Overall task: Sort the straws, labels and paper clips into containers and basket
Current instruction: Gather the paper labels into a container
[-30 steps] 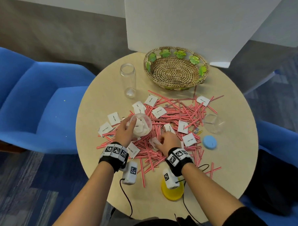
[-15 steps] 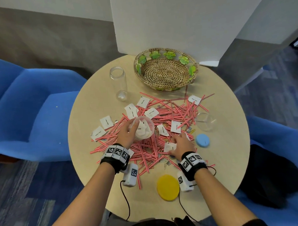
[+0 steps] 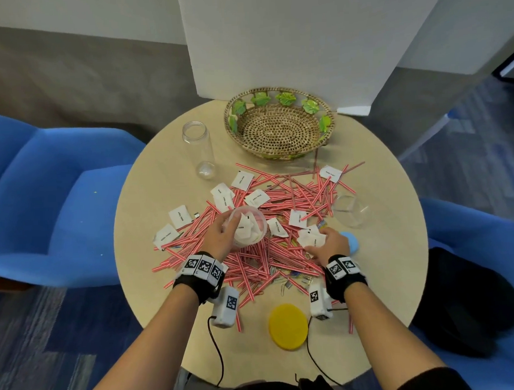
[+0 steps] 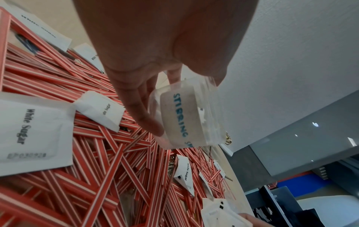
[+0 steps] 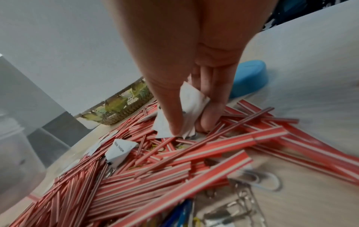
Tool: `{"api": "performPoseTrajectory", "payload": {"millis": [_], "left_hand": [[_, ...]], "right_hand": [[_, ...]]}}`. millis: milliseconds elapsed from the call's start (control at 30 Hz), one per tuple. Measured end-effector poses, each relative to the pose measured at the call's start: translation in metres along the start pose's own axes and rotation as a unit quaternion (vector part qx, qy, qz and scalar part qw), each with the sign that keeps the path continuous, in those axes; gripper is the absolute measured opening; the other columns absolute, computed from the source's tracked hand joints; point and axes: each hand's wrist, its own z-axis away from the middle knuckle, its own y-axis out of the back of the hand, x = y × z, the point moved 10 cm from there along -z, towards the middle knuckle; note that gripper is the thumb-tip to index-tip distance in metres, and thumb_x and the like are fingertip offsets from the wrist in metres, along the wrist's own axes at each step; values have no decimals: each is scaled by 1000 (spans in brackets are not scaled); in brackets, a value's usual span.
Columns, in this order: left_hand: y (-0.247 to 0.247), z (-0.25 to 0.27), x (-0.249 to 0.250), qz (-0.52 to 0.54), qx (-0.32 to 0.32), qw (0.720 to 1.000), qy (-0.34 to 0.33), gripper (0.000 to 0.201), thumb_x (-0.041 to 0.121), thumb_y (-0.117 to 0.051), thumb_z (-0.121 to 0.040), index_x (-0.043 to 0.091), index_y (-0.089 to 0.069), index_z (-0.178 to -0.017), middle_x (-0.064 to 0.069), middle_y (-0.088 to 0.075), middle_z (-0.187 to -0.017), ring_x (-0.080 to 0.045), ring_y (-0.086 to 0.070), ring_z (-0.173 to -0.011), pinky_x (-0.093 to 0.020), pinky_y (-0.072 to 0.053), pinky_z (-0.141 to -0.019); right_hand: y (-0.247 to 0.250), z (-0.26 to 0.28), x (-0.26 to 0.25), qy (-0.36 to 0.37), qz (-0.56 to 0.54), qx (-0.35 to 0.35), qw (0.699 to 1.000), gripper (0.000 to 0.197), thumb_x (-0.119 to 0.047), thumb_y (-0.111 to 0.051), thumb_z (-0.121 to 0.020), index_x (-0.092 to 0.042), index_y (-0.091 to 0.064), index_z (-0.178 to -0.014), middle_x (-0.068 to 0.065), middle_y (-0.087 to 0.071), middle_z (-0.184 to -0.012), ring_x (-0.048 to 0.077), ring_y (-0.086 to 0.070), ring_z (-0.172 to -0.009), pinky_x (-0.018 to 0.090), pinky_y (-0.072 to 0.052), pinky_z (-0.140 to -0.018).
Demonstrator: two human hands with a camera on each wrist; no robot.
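Round tabletop [image 3: 167,181], blue chairs around | left hand [image 3: 221,240] grips small clear container [image 3: 250,229] of labels, mid-table on straws [image 3: 282,261] | right hand [image 3: 328,244] pinches labels [image 3: 310,238] near right edge | tip: lift clear of straws, drop into container, keep it steady

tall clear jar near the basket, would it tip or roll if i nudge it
The tall clear plastic jar looks empty and stands upright on a narrow base, so it is probably light and apt to tip from a push near its open rim. Being round, it would likely roll on the round beige table once down.
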Motion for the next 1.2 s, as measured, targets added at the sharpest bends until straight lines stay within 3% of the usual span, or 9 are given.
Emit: {"api": "performPoseTrajectory", "payload": {"millis": [233,333,500,633,767,867,1000,1100,1200], "left_hand": [[5,-4,-3,-17,10,1000,4,71,69,-54,-88,21,-52,-141,-6,-56,-136,-28,-58,-118,-39,-63,-68],[10,-11,3,-35,15,999,-3,86,81,-51,-76,22,-54,-138,-6,-60,-133,-27,-62,-115,-44,-60,-82],[22,-24,12,2,25,1000,10,79,76,-57,-73,24,-56,-133,-11,-62,-124,-30,-66,-105,-50,-63,-70],[27,-29,14,-9,32,999,2,59,67,-58,-86,25,-58,-128,-10,-63,-121,-29,-67,-103,-45,-63,-65],[28,-29,6,-6,27,1000,10,52,59,-57,-93,24,-55,-132,-10,-60,-125,-31,-64,-109,-48,-63,-66],[32,-27,0,-20,32,999,18,55,60,-55,-93,24,-54,-134,-9,-58,-128,-31,-60,-114,-50,-63,-71],[34,-26,-2,-14,39,999,34,56,56,-54,-96,21,-50,-139,-7,-55,-127,-25,-60,-108,-41,-63,-68],[34,-26,6,-6,39,999,28,53,50,-53,-97,19,-50,-140,-6,-55,-124,-22,-58,-104,-37,-62,-64],[36,-26,11,1,40,999,22,52,51,-54,-97,19,-51,-138,-7,-57,-123,-23,-59,-106,-41,-62,-67]], "right_hand": [[6,11,-18,94,-73,-11,993,37,-30,-87,-71,-13,-55,-68,2,-58,-64,22,-53,-59,31,-46,-57],[13,5,-39,120,-113,-29,986,32,-31,-86,-72,-10,-62,-75,5,-63,-72,19,-56,-65,33,-49,-63],[15,-24,-63,118,-77,-4,990,42,-27,-88,-68,-10,-50,-59,3,-54,-67,13,-47,-60,26,-39,-62],[8,-34,-77,117,-5,9,993,46,-27,-88,-67,-18,-45,-54,3,-50,-95,17,-51,-85,31,-48,-76],[-6,-36,-90,119,55,-16,991,52,-33,-88,-66,-17,-41,-51,3,-47,-64,19,-44,-57,24,-34,-49],[-10,-37,-99,121,84,-5,989,48,-29,-84,-71,-18,-40,-54,-1,-44,-58,16,-42,-53,22,-28,-48],[-18,-35,-111,135,134,-30,981,35,-27,-79,-77,-22,-48,-62,-2,-57,-74,19,-57,-73,24,-35,-51],[-19,-35,-114,140,112,-40,983,41,-38,-80,-76,-20,-49,-58,-1,-53,-63,15,-49,-59,25,-32,-49],[-9,-35,-115,155,9,-12,988,46,-29,-83,-74,-18,-44,-52,-3,-45,-54,13,-40,-51,25,-35,-53]]}}
